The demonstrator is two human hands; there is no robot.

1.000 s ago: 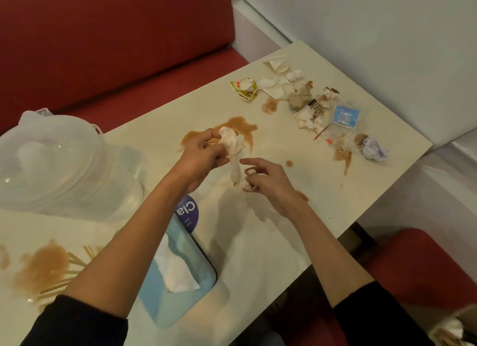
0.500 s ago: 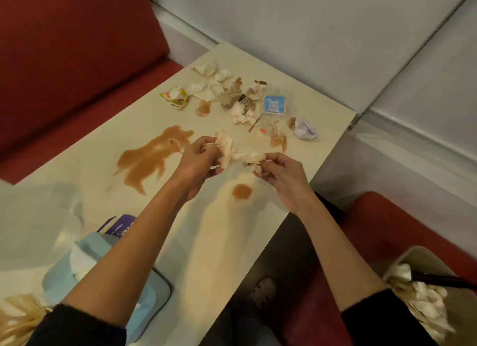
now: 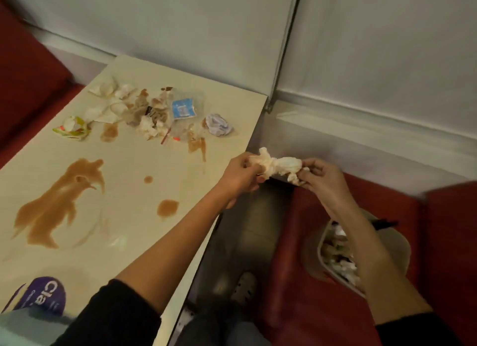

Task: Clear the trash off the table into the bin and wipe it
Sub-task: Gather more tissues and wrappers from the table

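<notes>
A crumpled, stained white tissue wad (image 3: 280, 165) hangs in the air just past the table's right edge. My left hand (image 3: 240, 176) pinches its left end and my right hand (image 3: 321, 176) grips its right end. The cream table (image 3: 134, 242) carries a big brown spill (image 3: 55, 206), smaller brown drops (image 3: 167, 207) and a heap of trash (image 3: 152, 115) at its far end: tissues, a blue-labelled clear wrapper, a crumpled paper ball. The beige bin (image 3: 395, 252), holding white tissues, stands on the red seat below my right forearm.
A tissue pack (image 3: 38, 298) with a purple label lies at the table's near left corner. Red bench seats (image 3: 296, 281) flank the table on both sides. A white wall runs behind. A shoe (image 3: 244, 287) shows on the grey floor between table and seat.
Both hands carried the tissue wad from over the table's middle rightward past its edge. The view swung right, bringing the bin into sight and the clear container out of it.
</notes>
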